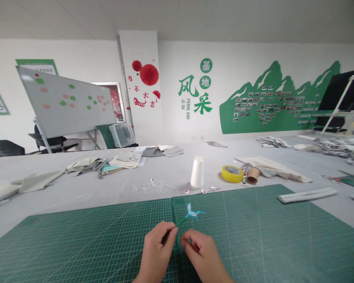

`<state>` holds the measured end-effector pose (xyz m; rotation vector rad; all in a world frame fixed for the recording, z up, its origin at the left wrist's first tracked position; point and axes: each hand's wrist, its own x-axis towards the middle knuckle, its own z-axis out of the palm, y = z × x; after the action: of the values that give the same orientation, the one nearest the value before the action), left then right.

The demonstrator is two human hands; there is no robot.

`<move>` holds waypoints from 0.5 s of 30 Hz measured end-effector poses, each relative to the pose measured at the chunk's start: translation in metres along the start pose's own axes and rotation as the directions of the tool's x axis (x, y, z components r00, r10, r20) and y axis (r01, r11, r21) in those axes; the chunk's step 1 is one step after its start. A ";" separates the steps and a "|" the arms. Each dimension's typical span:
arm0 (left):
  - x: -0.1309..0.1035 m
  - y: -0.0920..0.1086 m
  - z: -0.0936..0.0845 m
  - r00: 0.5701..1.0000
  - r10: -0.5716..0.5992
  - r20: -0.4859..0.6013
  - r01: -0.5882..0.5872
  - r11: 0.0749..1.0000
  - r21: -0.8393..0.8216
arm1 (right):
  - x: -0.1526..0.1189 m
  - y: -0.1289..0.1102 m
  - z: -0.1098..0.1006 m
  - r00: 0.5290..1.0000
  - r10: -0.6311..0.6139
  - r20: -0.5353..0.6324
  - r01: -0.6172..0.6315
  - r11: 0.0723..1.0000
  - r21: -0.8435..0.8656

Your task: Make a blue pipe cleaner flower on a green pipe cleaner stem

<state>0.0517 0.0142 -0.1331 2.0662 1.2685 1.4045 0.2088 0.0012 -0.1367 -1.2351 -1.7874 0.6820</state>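
Observation:
A small craft flower [192, 213] with blue-edged white petals stands on a thin green stem [181, 221], tilted up to the right. My left hand [158, 248] pinches this stem between thumb and fingertips, below the petals. Just to the right, my right hand [203, 250] is closed in a pinch near the stem's lower part. What lies between its fingertips is too small to make out. Both hands are above the green cutting mats [106, 232], around the seam where the two mats meet.
Behind the mats stand a white thread cone [197, 173], a yellow tape roll [232, 173] and a cardboard tube [253, 175]. A rolled pale cloth [307, 195] lies on the right mat's edge. Grey fabric pieces [126, 159] lie farther back on the table [153, 169].

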 end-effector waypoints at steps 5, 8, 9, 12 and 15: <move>0.000 -0.002 0.001 1.000 0.004 0.003 -0.004 1.000 0.004 | 0.000 -0.001 0.000 1.000 0.010 -0.010 -0.010 1.000 0.006; 0.000 -0.002 0.001 1.000 0.009 0.006 -0.009 1.000 0.004 | 0.000 -0.002 0.000 1.000 0.010 -0.014 -0.010 1.000 0.006; 0.000 -0.002 0.001 1.000 0.010 0.007 -0.010 1.000 0.005 | 0.000 -0.002 0.000 1.000 0.009 -0.015 -0.009 1.000 0.006; 0.000 -0.001 0.001 1.000 0.012 0.007 -0.012 1.000 0.008 | 0.001 -0.001 0.001 1.000 0.008 -0.015 -0.008 1.000 0.009; 0.001 -0.001 0.002 1.000 0.019 0.000 -0.019 1.000 0.011 | 0.003 0.001 0.001 1.000 0.014 -0.019 -0.014 1.000 0.009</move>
<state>0.0532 0.0159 -0.1337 2.0904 1.2630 1.4086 0.2085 0.0041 -0.1373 -1.2456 -1.7600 0.6836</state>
